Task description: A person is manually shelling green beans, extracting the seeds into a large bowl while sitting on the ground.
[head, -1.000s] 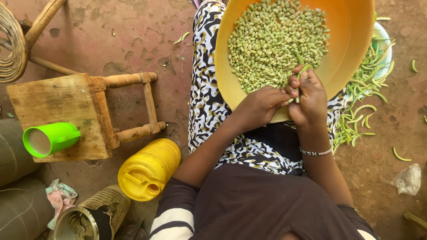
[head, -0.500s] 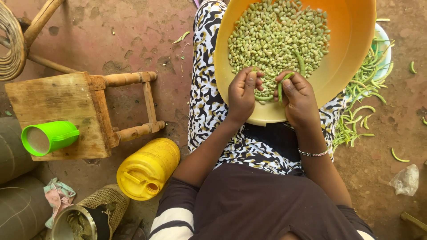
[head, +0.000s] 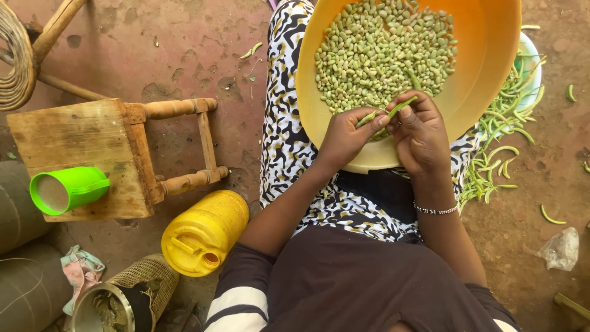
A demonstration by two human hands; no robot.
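Observation:
A large orange basin [head: 485, 67] rests on my lap, holding a heap of shelled pale green beans [head: 384, 52]. Over its near rim, my left hand [head: 347, 135] and my right hand [head: 421, 132] both pinch one green bean pod [head: 388, 112], the left at its near end and the right at its far end. The pod lies slanted between my fingertips, just above the beans. A beaded bracelet [head: 436, 211] circles my right wrist.
A pile of empty green pods [head: 501, 147] lies on the dirt floor to the right, beside a pale bowl [head: 533, 64]. To the left stand a wooden stool [head: 92, 154] with a green cup [head: 67, 189], a yellow jerrycan [head: 203, 232] and a woven-covered pot [head: 117, 301].
My hands have shifted slightly and spread apart along the pod, which now stretches slanted between both sets of fingertips above the basin's near rim.

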